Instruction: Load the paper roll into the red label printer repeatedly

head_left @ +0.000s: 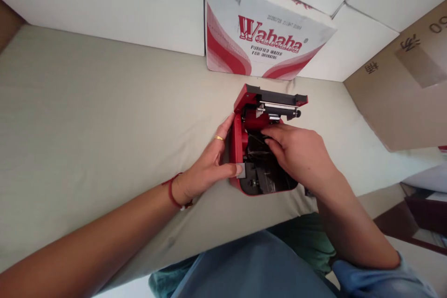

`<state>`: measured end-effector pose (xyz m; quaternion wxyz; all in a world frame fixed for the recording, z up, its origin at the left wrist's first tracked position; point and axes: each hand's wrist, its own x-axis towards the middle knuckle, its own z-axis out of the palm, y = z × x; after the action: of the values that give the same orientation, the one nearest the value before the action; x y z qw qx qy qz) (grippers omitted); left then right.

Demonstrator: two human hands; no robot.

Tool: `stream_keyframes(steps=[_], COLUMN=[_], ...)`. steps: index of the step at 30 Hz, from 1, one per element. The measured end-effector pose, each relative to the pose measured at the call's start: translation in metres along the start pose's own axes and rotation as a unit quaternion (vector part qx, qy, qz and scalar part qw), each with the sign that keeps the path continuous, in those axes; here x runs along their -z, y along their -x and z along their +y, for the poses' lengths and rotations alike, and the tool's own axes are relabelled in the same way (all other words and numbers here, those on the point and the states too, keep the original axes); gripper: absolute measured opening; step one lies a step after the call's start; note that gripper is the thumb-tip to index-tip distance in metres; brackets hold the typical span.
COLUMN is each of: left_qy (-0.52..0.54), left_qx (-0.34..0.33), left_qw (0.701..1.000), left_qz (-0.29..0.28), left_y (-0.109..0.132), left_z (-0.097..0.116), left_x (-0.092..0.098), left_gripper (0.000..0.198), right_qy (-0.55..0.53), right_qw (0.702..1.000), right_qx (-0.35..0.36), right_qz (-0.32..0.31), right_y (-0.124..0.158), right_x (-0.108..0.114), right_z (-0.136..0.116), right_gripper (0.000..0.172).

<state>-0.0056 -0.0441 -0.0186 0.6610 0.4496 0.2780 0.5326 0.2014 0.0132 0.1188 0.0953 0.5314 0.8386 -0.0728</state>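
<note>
A red and black label printer (237, 149) stands on the cloth-covered surface with its lid (279, 98) raised, a roller showing under the lid. My left hand (214, 160) grips the printer's left side, its thumb on a small grey tab (240, 170) and its fingers along the red wall. Inside the body lies a dark, shiny, creased lining or film (268, 174). Over the open body, my right hand (300, 149) reaches in from the right, thumb and fingertips pinched together near the back. What they pinch, if anything, I cannot make out.
Behind the printer stands a white and red drinking-water carton (270, 32), against white boxes (104, 4). At the right is a brown cardboard box (401, 88). The pale cloth (87, 116) is slightly wrinkled. My lap is at the near edge.
</note>
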Motion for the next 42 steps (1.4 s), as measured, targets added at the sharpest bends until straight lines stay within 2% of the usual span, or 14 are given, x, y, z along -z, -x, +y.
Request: stream_keyframes(steps=[2,5,8,13,16,19,22,24,26,29,31,33,37,42], left_qy=[-0.007,-0.016,-0.024,-0.027,-0.027,-0.023,-0.006,0.006,0.012,0.011,0.005,0.0,0.002,0.009], left_qx=[0.003,0.008,0.002,-0.009,-0.022,-0.022,0.0,0.017,0.02,0.012,0.016,0.024,0.026,0.023], left_qw=[1.0,1.0,1.0,1.0,0.999,0.999,1.0,1.0,1.0,1.0,1.0,1.0,1.0,1.0], left_qz=[0.003,0.007,0.009,0.001,0.001,0.007,0.007,0.004,0.004,0.01,0.015,0.017,0.011,0.017], left_y=[0.0,0.0,0.0,-0.002,-0.003,-0.002,-0.001,-0.001,0.0,0.0,-0.001,-0.001,0.0,-0.001], left_z=[-0.001,-0.002,-0.004,-0.009,-0.009,-0.008,-0.006,-0.006,-0.006,-0.006,-0.005,-0.004,-0.004,-0.007], left_x=[0.001,0.003,0.005,0.007,0.007,0.007,0.006,0.006,0.005,0.005,0.005,0.005,0.005,0.007], left_gripper=[0.12,0.122,0.121,0.122,0.118,0.113,0.115,0.118,0.118,0.115,0.116,0.116,0.115,0.115], right_qy=[0.079,0.12,0.101,0.047,-0.082,-0.234,-0.296,-0.287,-0.271,-0.281,-0.297,-0.308,-0.272,-0.209], right_qw=[0.996,0.992,0.994,0.999,0.994,0.964,0.946,0.95,0.959,0.958,0.952,0.944,0.931,0.957], right_qx=[-0.01,0.007,0.021,0.022,0.062,0.106,0.053,0.003,-0.024,-0.048,-0.064,-0.082,-0.154,-0.142], right_qz=[-0.036,-0.039,-0.022,0.002,0.043,0.068,0.119,0.122,0.073,0.016,0.035,0.085,0.187,0.143], right_y=[-0.009,-0.017,-0.024,-0.022,0.008,0.056,0.095,0.101,0.09,0.063,0.052,0.05,0.06,0.059], right_x=[0.003,0.004,-0.001,-0.011,-0.001,0.023,0.036,0.028,0.006,-0.033,-0.052,-0.061,-0.067,-0.083], right_z=[-0.01,-0.018,-0.019,-0.007,0.012,0.045,0.086,0.111,0.125,0.125,0.12,0.122,0.157,0.196], right_gripper=[0.037,0.033,0.025,0.027,0.029,0.028,0.039,0.04,0.04,0.042,0.049,0.056,0.046,0.046])
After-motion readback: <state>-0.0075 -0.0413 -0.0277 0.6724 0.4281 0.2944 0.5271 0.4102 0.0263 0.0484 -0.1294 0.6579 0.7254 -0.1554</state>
